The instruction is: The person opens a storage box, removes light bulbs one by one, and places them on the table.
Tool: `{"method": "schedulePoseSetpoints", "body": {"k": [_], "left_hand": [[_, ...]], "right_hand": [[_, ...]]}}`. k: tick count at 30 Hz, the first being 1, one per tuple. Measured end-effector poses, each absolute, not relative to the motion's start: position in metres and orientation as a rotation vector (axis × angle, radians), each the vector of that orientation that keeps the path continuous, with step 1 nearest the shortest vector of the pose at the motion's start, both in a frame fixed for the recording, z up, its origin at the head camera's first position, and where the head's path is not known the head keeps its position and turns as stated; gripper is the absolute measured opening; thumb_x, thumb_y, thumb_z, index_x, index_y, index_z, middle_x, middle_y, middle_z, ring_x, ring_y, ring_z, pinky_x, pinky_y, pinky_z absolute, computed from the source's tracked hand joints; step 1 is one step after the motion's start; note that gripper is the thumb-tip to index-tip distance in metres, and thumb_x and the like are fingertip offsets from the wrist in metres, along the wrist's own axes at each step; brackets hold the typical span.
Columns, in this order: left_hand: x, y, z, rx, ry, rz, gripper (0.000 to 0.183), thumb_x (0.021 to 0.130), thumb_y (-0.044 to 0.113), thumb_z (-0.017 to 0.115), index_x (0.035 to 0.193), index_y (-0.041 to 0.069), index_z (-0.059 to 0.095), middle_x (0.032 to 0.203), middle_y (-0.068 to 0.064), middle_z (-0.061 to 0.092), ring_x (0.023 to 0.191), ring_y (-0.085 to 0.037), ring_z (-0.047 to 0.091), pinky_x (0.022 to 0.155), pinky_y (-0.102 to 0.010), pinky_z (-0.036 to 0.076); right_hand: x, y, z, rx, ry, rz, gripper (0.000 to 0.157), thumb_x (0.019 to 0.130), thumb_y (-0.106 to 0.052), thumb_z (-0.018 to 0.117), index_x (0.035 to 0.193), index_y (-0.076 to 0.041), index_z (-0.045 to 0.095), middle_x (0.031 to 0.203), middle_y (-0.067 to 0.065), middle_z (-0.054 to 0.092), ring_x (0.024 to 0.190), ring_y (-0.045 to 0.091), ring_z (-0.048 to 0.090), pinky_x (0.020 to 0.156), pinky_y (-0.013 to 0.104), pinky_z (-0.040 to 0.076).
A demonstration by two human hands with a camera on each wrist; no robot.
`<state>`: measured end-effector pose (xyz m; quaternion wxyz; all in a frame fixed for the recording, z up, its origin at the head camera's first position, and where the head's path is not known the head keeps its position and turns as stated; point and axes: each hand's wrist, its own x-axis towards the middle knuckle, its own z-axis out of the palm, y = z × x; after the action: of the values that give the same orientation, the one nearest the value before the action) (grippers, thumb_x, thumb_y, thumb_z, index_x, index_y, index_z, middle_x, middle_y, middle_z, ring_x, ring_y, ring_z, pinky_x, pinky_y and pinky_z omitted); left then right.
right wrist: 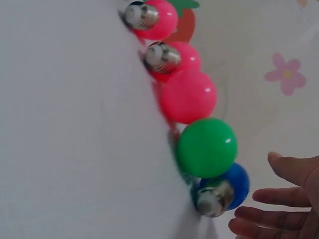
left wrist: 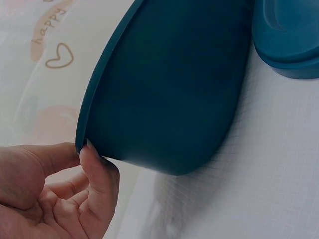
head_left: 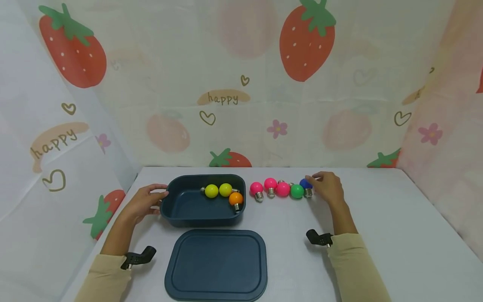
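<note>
My left hand pinches the left rim of a dark blue plastic box, thumb and fingers on the edge in the left wrist view. Inside the box lie two yellow light bulbs and an orange bulb, toward the right end. A row of bulbs lies on the table right of the box: three pink ones, a green one and a blue one. Beside the blue bulb my right hand has its fingers spread and relaxed, fingertips close to the bulb.
The box's matching dark blue lid lies flat on the white table, in front of the box. Behind the table hangs a printed cloth with strawberries, and more cloth stands along both sides.
</note>
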<state>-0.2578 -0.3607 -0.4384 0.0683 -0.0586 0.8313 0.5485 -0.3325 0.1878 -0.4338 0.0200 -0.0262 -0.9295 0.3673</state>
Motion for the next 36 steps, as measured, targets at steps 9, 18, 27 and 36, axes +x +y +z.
{"method": "schedulePoseSetpoints", "body": {"k": [9,18,27,36], "left_hand": [[-0.258,-0.359,-0.437,-0.191,2.506,1.643,0.057,0.104,0.030,0.059,0.149,-0.001,0.042,0.112,-0.013,0.067,0.082,-0.018,0.064,0.066,-0.029,0.057],[-0.257,-0.358,-0.436,-0.196,2.513,1.640,0.056,0.104,0.029,0.058,0.149,-0.001,0.042,0.114,-0.015,0.066,0.082,-0.018,0.064,0.066,-0.029,0.057],[-0.257,-0.359,-0.436,-0.188,2.511,1.645,0.055,0.105,0.028,0.058,0.148,-0.002,0.043,0.111,-0.012,0.067,0.081,-0.017,0.064,0.066,-0.029,0.057],[-0.257,-0.358,-0.437,-0.193,2.518,1.640,0.056,0.104,0.029,0.059,0.148,-0.001,0.043,0.114,-0.015,0.066,0.083,-0.018,0.065,0.067,-0.030,0.057]], "right_hand": [[-0.323,0.181,-0.406,0.024,-2.830,1.098,0.049,0.099,-0.035,0.064,0.133,0.001,0.062,0.126,0.026,0.065,0.118,0.044,0.058,0.089,0.054,0.052],[-0.316,0.162,-0.388,0.191,-2.767,1.208,0.049,0.098,-0.035,0.067,0.132,0.000,0.064,0.124,0.025,0.067,0.119,0.043,0.059,0.092,0.054,0.053],[-0.307,0.140,-0.381,0.326,-2.731,1.225,0.046,0.097,-0.032,0.071,0.130,-0.001,0.066,0.119,0.020,0.070,0.110,0.038,0.065,0.083,0.046,0.058],[-0.302,0.120,-0.382,0.376,-2.741,1.225,0.042,0.093,-0.029,0.074,0.127,-0.004,0.069,0.116,0.017,0.071,0.104,0.035,0.069,0.083,0.046,0.059]]}}
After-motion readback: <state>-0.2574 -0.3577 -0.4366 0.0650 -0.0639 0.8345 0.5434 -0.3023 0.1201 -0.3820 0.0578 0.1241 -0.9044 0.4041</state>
